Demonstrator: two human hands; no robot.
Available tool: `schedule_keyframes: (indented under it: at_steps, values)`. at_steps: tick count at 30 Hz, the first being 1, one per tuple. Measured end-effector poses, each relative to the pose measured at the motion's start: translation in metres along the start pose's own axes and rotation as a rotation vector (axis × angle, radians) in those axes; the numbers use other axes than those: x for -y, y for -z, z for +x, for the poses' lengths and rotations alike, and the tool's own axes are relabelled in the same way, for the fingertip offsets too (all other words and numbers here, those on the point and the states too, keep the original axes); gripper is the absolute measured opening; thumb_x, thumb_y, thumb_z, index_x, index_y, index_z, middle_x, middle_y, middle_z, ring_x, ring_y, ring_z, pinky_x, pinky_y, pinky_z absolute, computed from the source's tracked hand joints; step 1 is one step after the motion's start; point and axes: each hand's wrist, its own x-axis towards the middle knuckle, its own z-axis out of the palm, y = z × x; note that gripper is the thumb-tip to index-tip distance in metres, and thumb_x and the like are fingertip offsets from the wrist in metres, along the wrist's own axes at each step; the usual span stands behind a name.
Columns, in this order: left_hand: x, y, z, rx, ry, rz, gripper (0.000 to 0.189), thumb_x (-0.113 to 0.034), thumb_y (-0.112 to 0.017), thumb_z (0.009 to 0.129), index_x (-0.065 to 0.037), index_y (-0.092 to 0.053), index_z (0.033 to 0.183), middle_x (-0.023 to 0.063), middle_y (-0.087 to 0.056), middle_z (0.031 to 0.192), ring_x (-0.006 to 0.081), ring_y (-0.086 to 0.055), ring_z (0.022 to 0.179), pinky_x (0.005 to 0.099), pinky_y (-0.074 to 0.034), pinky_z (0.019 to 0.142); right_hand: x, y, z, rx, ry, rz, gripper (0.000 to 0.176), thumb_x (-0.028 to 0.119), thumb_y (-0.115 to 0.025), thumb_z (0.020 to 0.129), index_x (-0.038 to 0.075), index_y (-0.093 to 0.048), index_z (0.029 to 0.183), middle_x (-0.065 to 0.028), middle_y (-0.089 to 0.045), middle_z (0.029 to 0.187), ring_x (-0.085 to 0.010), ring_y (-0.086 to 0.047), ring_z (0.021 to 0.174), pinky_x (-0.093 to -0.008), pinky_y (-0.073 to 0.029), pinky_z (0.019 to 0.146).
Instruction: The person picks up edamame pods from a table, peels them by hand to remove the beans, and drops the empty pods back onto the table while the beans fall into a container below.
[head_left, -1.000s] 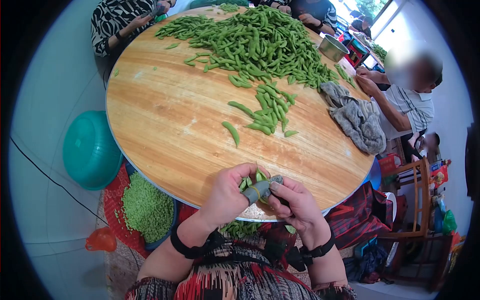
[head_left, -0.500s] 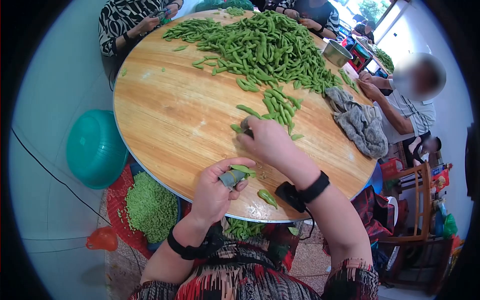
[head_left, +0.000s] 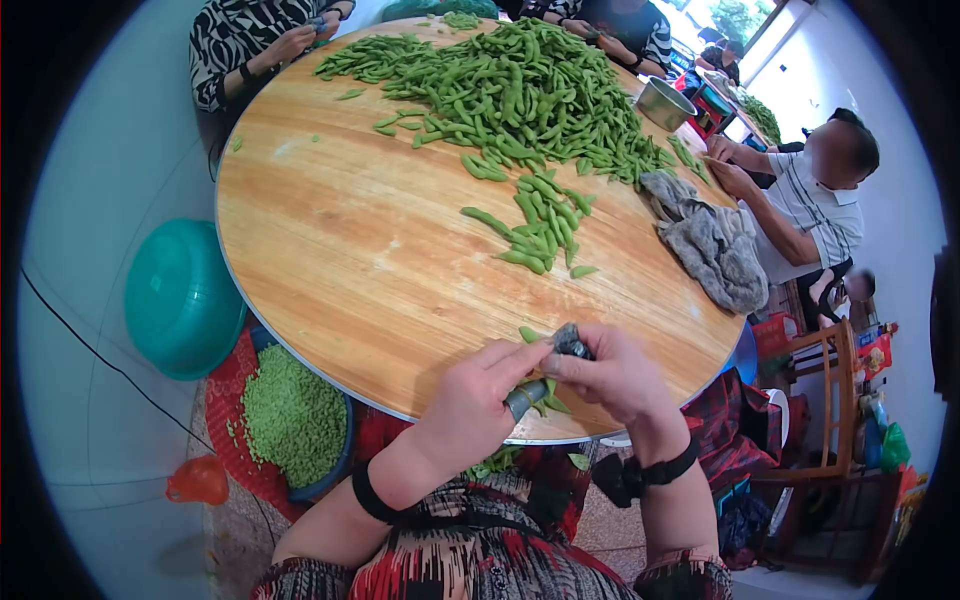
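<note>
My left hand (head_left: 470, 405) and my right hand (head_left: 615, 375) meet above the near edge of the round wooden table (head_left: 340, 280). Grey wrapping held by a band covers my left thumb; a dark cover sits on a digit of my right hand. Both hands are closed at the fingertips around green soybean pods. One soybean pod (head_left: 528, 334) pokes out above the fingers, and more green shows below them, partly hidden. A small group of pods (head_left: 545, 220) lies ahead of my hands, in front of a large pod heap (head_left: 530, 90).
Grey cloths (head_left: 712, 245) lie at the table's right, near a metal bowl (head_left: 665, 104). Below left are a tub of shelled beans (head_left: 295, 415) and a green basin (head_left: 185, 300). Other people sit around the table; a wooden chair (head_left: 830, 400) stands right.
My right hand has come back from the small pod group to my left hand near the table edge. My left hand has shifted right and turned. Fewer pods lie at the group's near end.
</note>
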Motion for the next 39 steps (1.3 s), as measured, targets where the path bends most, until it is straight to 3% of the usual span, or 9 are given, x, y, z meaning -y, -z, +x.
schedule_keyframes:
  at_steps: [4, 6, 9, 16, 23, 26, 28, 31, 39]
  values:
    - [0.007, -0.001, 0.007, -0.021, -0.029, -0.162, 0.023, -0.004, -0.065, 0.077, -0.004, -0.064, 0.099, 0.0071, -0.063, 0.078, 0.0128, -0.057, 0.065, 0.0223, -0.043, 0.054, -0.01, -0.006, -0.013, -0.025, 0.132, 0.184, 0.02, 0.023, -0.053, 0.091, 0.003, -0.057, 0.088, 0.005, -0.047, 0.06, -0.0026, -0.036, 0.049, -0.0181, -0.027, 0.043]
    - [0.011, 0.002, 0.008, -0.04, 0.555, -0.847, 0.016, -0.004, -0.065, 0.078, -0.003, -0.065, 0.094, 0.0027, -0.061, 0.075, 0.0045, -0.05, 0.06, 0.0167, -0.033, 0.048, -0.004, -0.017, -0.019, -0.062, 0.145, 0.154, 0.021, 0.022, -0.049, 0.093, 0.004, -0.056, 0.086, 0.0047, -0.047, 0.061, -0.0024, -0.037, 0.05, -0.0179, -0.028, 0.044]
    - [0.012, 0.005, 0.008, -0.034, 0.63, -1.078, 0.011, -0.003, -0.063, 0.08, -0.002, -0.065, 0.09, -0.001, -0.059, 0.073, -0.0006, -0.045, 0.059, 0.0145, -0.027, 0.046, -0.014, -0.021, -0.023, -0.024, 0.163, 0.167, 0.023, 0.021, -0.044, 0.095, 0.004, -0.055, 0.083, 0.0044, -0.048, 0.064, -0.0022, -0.038, 0.052, -0.0175, -0.029, 0.046]
    - [0.014, -0.006, 0.006, -0.115, 0.562, -0.977, 0.005, -0.004, -0.062, 0.081, -0.001, -0.063, 0.085, 0.0002, -0.059, 0.075, 0.0026, -0.046, 0.058, 0.0159, -0.03, 0.048, -0.023, -0.019, -0.017, 0.08, 0.103, 0.207, 0.021, 0.02, -0.044, 0.096, 0.005, -0.054, 0.085, 0.0039, -0.05, 0.066, -0.0013, -0.037, 0.052, -0.0164, -0.027, 0.044]
    - [0.016, 0.011, 0.015, 0.162, 0.624, -1.225, 0.004, -0.001, -0.06, 0.081, -0.002, -0.061, 0.084, 0.0007, -0.059, 0.078, 0.0033, -0.05, 0.065, 0.0161, -0.037, 0.055, -0.016, -0.026, -0.016, 0.131, 0.028, 0.458, 0.02, 0.019, -0.046, 0.095, 0.006, -0.056, 0.083, 0.0057, -0.049, 0.064, -0.0005, -0.035, 0.05, -0.0149, -0.027, 0.044]
    - [0.009, 0.005, 0.021, 0.072, 0.573, -0.932, 0.006, -0.003, -0.064, 0.079, -0.002, -0.061, 0.085, -0.001, -0.057, 0.077, 0.0037, -0.05, 0.068, 0.0174, -0.04, 0.061, -0.027, -0.025, -0.002, 0.021, 0.15, 0.319, 0.018, 0.016, -0.05, 0.092, 0.003, -0.057, 0.082, 0.003, -0.051, 0.062, -0.0025, -0.039, 0.05, -0.0177, -0.03, 0.044]
    - [0.01, -0.002, 0.023, -0.015, 0.477, -0.598, 0.02, -0.005, -0.068, 0.076, -0.001, -0.061, 0.095, -0.0029, -0.053, 0.075, 0.0043, -0.047, 0.071, 0.0192, -0.042, 0.065, -0.031, -0.025, 0.005, -0.28, 0.44, -0.248, 0.016, 0.012, -0.055, 0.088, 0.0, -0.058, 0.078, -0.0011, -0.053, 0.06, -0.0051, -0.044, 0.053, -0.0219, -0.035, 0.046]
    - [0.01, -0.001, 0.028, -0.056, 0.475, -0.463, 0.028, -0.002, -0.065, 0.077, -0.001, -0.059, 0.105, -0.0027, -0.055, 0.079, 0.0039, -0.048, 0.072, 0.0186, -0.042, 0.065, -0.025, -0.023, 0.012, -0.423, 0.385, -0.394, 0.015, 0.009, -0.056, 0.085, -0.002, -0.056, 0.075, -0.0041, -0.052, 0.057, -0.0071, -0.046, 0.054, -0.0257, -0.037, 0.047]
    - [0.026, 0.002, 0.027, 0.022, 0.677, -0.955, 0.033, 0.0, -0.055, 0.084, -0.002, -0.056, 0.117, -0.0038, -0.055, 0.085, 0.0041, -0.05, 0.073, 0.0181, -0.042, 0.064, -0.02, -0.01, 0.02, -0.07, 0.099, 0.178, 0.023, 0.021, -0.054, 0.09, 0.003, -0.06, 0.078, 0.0043, -0.05, 0.059, -0.004, -0.04, 0.048, -0.0202, -0.031, 0.043]
